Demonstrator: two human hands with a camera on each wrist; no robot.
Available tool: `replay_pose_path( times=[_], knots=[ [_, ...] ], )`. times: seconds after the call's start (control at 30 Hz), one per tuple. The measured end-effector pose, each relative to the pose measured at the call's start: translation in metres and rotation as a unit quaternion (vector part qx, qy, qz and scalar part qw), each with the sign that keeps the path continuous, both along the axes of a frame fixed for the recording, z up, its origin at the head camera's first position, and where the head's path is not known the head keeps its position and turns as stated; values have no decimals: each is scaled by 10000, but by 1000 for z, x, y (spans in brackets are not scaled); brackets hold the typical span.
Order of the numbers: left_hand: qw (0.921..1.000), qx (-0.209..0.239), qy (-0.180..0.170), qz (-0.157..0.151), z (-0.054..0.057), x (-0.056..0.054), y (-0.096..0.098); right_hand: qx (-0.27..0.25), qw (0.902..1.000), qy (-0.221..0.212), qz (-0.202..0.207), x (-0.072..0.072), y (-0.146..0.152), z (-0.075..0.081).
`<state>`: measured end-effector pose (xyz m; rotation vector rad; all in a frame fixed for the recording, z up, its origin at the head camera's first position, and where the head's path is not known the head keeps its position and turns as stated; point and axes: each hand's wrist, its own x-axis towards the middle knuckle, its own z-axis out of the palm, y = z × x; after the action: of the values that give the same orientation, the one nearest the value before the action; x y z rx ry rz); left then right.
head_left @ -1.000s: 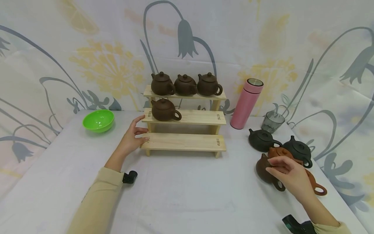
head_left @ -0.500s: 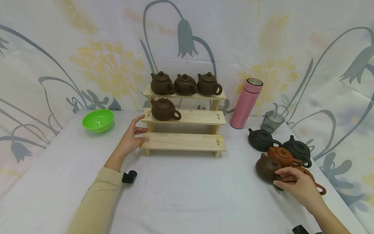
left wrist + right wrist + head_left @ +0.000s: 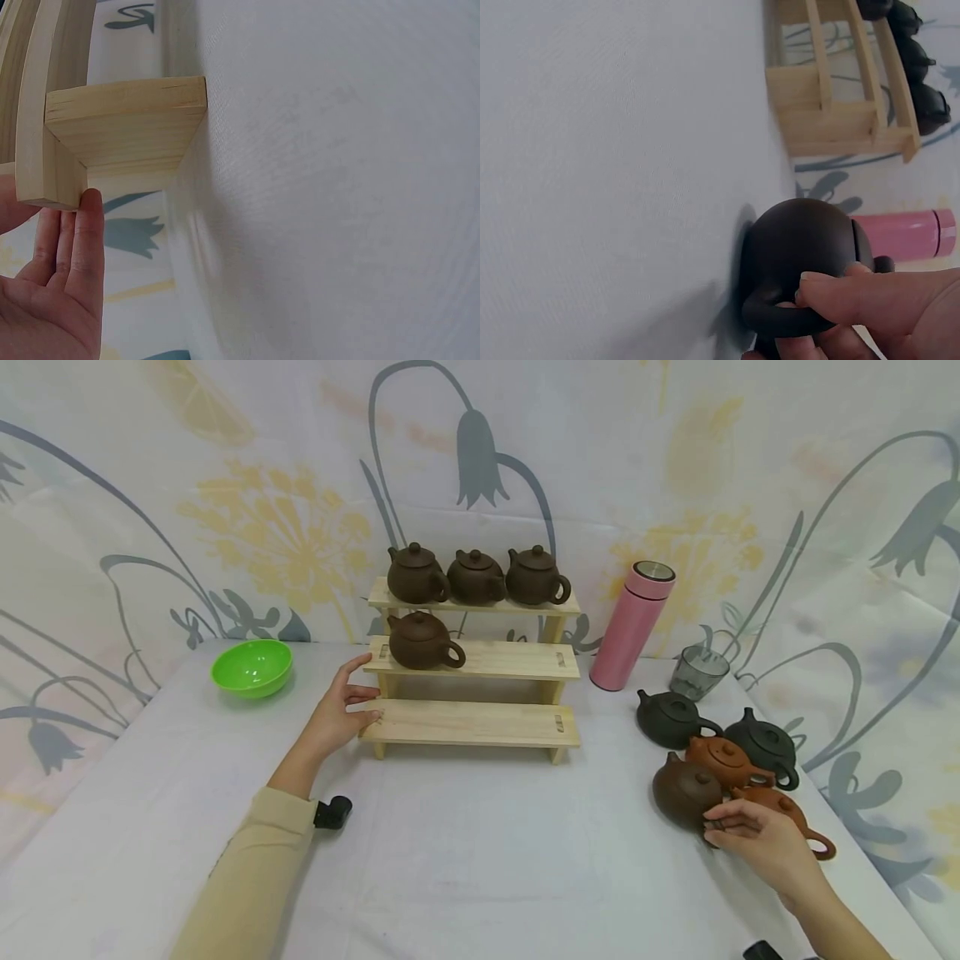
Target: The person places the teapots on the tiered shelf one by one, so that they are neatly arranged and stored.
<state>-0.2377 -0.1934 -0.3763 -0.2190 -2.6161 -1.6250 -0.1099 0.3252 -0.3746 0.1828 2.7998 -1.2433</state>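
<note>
A brown teapot [image 3: 686, 793] with a lid and looped handle is at the right of the table. My right hand [image 3: 768, 843] pinches its handle, thumb above and fingers curled through the loop, as the right wrist view shows of the teapot [image 3: 802, 240]. Far to the left, my left hand [image 3: 333, 714] holds the left end of a three-step wooden stand [image 3: 472, 727]. In the left wrist view, the stand's board end [image 3: 49, 165] sits between thumb and fingers. Three dark brown teapots line the top step, and another brown teapot [image 3: 420, 642] stands on the middle step's left.
Close beside the right hand sit two black teapots, an orange-brown teapot [image 3: 723, 760] and another orange-brown one [image 3: 780, 810]. Behind them is a clear glass [image 3: 699, 672]. A pink flask [image 3: 632, 631] stands right of the stand; a green bowl [image 3: 252, 668] lies left.
My right hand has moved from above the brown teapot down to its handle and taken hold of it. The teapot has shifted slightly left. My left hand stays in place on the stand.
</note>
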Motion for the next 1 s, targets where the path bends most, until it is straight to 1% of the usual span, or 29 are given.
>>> replay_pose_path(
  times=[0.13, 0.23, 0.3, 0.4, 0.53, 0.6, 0.7, 0.77, 1.0],
  knots=[
    [10000, 4, -1, 15, 0, 0, -1, -748, 9971, -27, 135, -2, -7, 0],
    [10000, 17, -3, 20, 0, 0, -2, -1308, 9911, -173, 184, -6, -13, 1],
    [10000, 36, -2, 21, 0, -1, -2, -1556, 9874, -240, 174, -8, -18, 1],
    [10000, 71, 13, -5, 0, -1, -1, -1910, 9812, -199, 169, -10, -25, 1],
    [10000, 76, 3, -41, 1, 0, 0, -2405, 9704, -122, 190, -12, -35, 1],
    [10000, 53, -12, -35, 2, 0, 1, -2556, 9664, -136, 220, -12, -41, 2],
    [10000, 58, -17, -22, 2, 1, 1, -2654, 9633, -133, 366, -15, -51, 5],
    [10000, 55, -16, -20, 3, 1, 1, -2680, 9625, -143, 397, -17, -58, 10],
    [10000, 51, -57, -6, 2, 1, 1, -2855, 9546, 102, 841, -23, -81, 27]
  ],
)
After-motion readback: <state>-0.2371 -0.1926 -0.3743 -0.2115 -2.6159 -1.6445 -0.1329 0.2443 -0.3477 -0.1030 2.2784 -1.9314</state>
